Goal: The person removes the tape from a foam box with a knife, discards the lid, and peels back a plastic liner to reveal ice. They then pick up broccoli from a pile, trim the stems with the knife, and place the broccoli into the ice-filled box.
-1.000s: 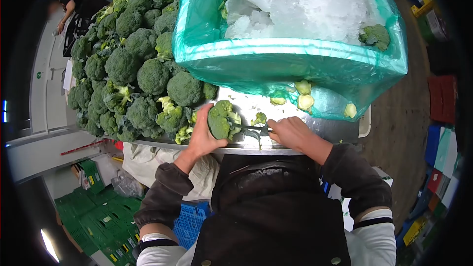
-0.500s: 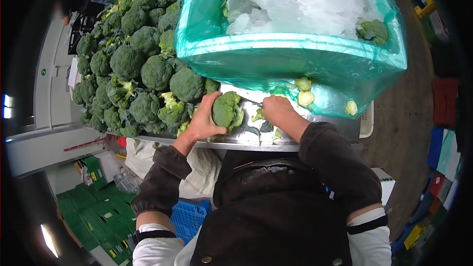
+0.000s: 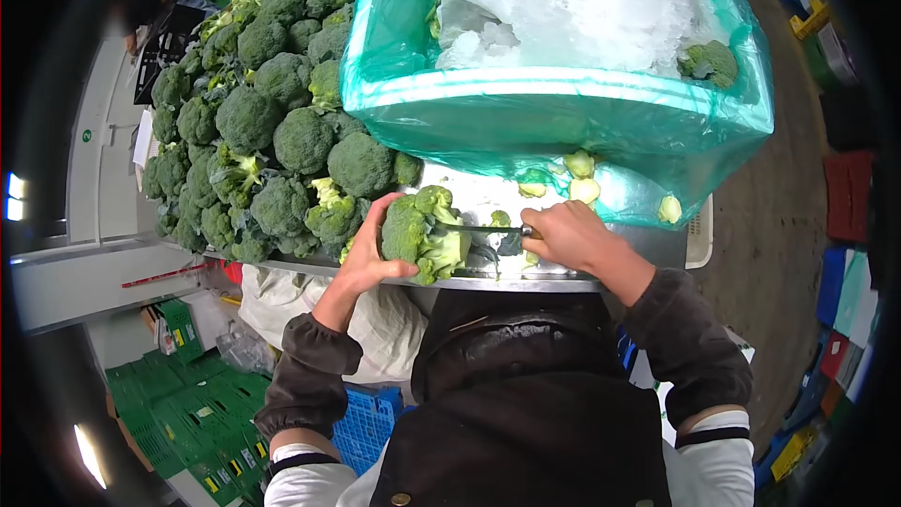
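My left hand (image 3: 364,258) is wrapped round a broccoli head (image 3: 405,233) near the front edge of the steel table (image 3: 648,249). Its pale stalk points right. My right hand (image 3: 574,237) grips a knife (image 3: 493,229) by the handle, and the dark blade lies against the stalk side of the broccoli. Small green trimmings and leaves (image 3: 507,244) are scattered under the blade. Several cut stalk ends (image 3: 584,191) rest beyond my right hand, beside the green plastic liner.
A large pile of broccoli (image 3: 272,122) covers the table at left. Behind the hands stands a box with a green liner (image 3: 554,117), holding ice (image 3: 582,0) and a broccoli head (image 3: 709,63). Green crates (image 3: 192,413) and a blue crate (image 3: 366,427) are below. Part of another person shows far left.
The broccoli in my left hand has turned and shifted slightly left, so its stalk side shows. My right hand has moved right and nearer me; the knife blade is now plainly visible across the stalk.
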`<action>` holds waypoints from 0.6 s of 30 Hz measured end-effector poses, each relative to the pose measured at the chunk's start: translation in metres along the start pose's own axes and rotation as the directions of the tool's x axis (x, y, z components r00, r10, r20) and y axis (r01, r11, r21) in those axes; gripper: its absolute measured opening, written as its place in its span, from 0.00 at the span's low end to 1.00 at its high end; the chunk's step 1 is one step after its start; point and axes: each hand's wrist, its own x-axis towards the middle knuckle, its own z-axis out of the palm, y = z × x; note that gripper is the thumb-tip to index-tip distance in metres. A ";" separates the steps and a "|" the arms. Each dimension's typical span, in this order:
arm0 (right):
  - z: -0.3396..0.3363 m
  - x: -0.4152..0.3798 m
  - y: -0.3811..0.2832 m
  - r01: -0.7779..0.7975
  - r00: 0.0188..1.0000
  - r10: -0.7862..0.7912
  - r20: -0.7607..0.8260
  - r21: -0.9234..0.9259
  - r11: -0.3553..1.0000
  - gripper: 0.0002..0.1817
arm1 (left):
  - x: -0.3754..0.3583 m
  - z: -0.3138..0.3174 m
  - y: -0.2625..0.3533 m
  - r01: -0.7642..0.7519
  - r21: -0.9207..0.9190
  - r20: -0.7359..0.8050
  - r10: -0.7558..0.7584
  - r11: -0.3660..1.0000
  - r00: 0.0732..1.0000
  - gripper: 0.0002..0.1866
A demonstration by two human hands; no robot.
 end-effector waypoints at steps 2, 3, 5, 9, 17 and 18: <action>0.006 0.009 -0.002 -0.086 0.995 0.080 0.057 0.108 0.990 0.13 | 0.001 -0.001 -0.007 -0.026 0.023 -0.028 0.027 0.999 0.999 0.50; 0.011 0.014 -0.003 -0.171 0.982 0.147 0.122 0.210 0.963 0.15 | 0.002 -0.001 -0.009 -0.007 0.077 -0.100 0.015 0.997 0.995 0.50; 0.032 0.024 -0.002 -0.247 0.964 0.196 0.178 0.338 0.908 0.17 | 0.006 0.001 -0.014 0.004 0.166 -0.229 0.035 0.986 0.973 0.48; 0.072 0.036 -0.010 -0.390 0.921 0.335 0.201 0.449 0.804 0.18 | 0.005 0.013 -0.027 0.064 0.333 -0.386 0.075 0.941 0.920 0.46; 0.050 0.044 -0.004 -0.213 0.955 0.160 0.251 0.204 0.955 0.17 | -0.002 0.003 -0.027 0.085 0.171 -0.242 -0.041 0.982 0.970 0.48; 0.044 0.043 0.000 -0.191 0.955 0.110 0.276 0.285 0.940 0.16 | -0.005 -0.001 -0.028 0.089 0.169 -0.246 -0.045 0.982 0.968 0.48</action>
